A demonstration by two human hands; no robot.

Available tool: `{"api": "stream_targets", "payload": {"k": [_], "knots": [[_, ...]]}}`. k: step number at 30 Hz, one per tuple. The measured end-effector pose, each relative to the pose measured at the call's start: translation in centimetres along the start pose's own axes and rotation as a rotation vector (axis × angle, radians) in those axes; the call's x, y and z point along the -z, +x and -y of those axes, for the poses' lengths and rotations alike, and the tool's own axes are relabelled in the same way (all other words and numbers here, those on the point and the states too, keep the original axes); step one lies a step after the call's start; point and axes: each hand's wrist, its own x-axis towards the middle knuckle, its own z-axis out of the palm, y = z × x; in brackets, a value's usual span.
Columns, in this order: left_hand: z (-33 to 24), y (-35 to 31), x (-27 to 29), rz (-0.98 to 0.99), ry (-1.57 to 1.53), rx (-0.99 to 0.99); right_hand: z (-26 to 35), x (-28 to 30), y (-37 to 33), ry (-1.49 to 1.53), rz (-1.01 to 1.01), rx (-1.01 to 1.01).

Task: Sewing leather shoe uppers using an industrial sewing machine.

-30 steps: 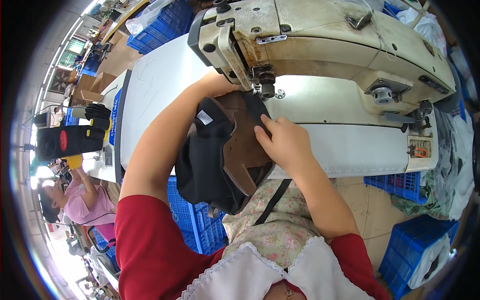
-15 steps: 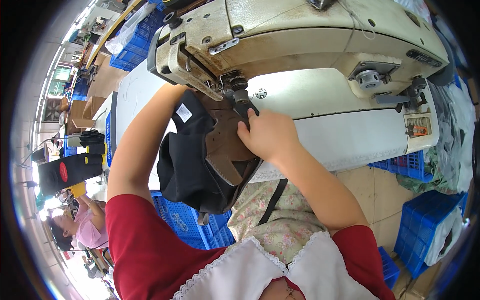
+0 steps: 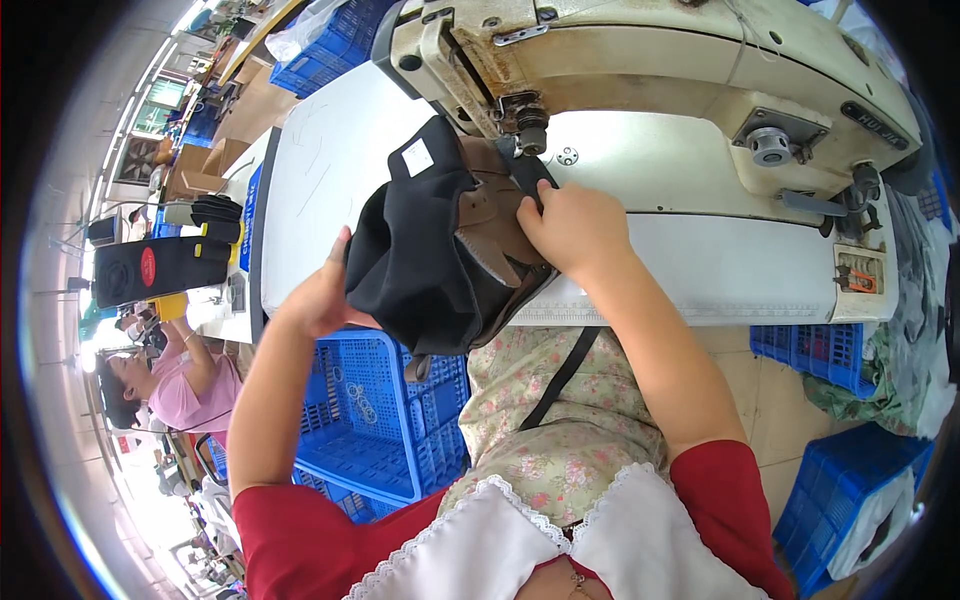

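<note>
White tabletop (image 3: 720, 275) spans the middle of the frame, a beige sewing machine (image 3: 640, 75) above it. At frame centre lies a black-and-brown fabric piece (image 3: 415, 255), its upper end beside the needle area. The right hand (image 3: 578, 228) pinches a black strip (image 3: 530, 172) along its edge; well apart, the left hand (image 3: 325, 292) cups the left side. The step in hand seems to be lining that edge up at the machine; the next move would call for keeping the layers flat. Below the piece, one blue crate (image 3: 412, 440) shows pale rings, perhaps part of its wall. At lower right, another crate (image 3: 835, 490) holds a white plastic bag (image 3: 875, 525).
</note>
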Motion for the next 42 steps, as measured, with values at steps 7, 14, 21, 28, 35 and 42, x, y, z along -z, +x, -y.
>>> {"api": "stream_targets", "payload": {"k": [7,14,21,28,35,42], "knots": [[-9.0,6.9,-0.7,0.086,-2.155,0.477,-0.9,-0.1,-0.6,0.000,-0.014,0.007],[-8.6,7.7,-1.5,0.038,-2.103,0.437,-1.4,-1.3,-1.0,-0.018,-0.119,0.068],[-8.1,8.5,-2.5,-0.050,-1.773,0.512,-1.3,-1.2,-0.6,0.010,-0.144,0.049],[-6.7,9.4,-3.1,-0.083,-1.322,0.186,-1.4,-0.7,1.4,0.065,-0.069,0.026],[-5.7,6.4,-0.6,-0.091,-1.487,0.512,-1.1,-0.9,0.9,0.105,-0.052,0.017],[-22.1,3.2,4.2,-0.667,-0.154,-0.199,-2.1,-1.5,0.5,0.022,-0.081,0.024]]}}
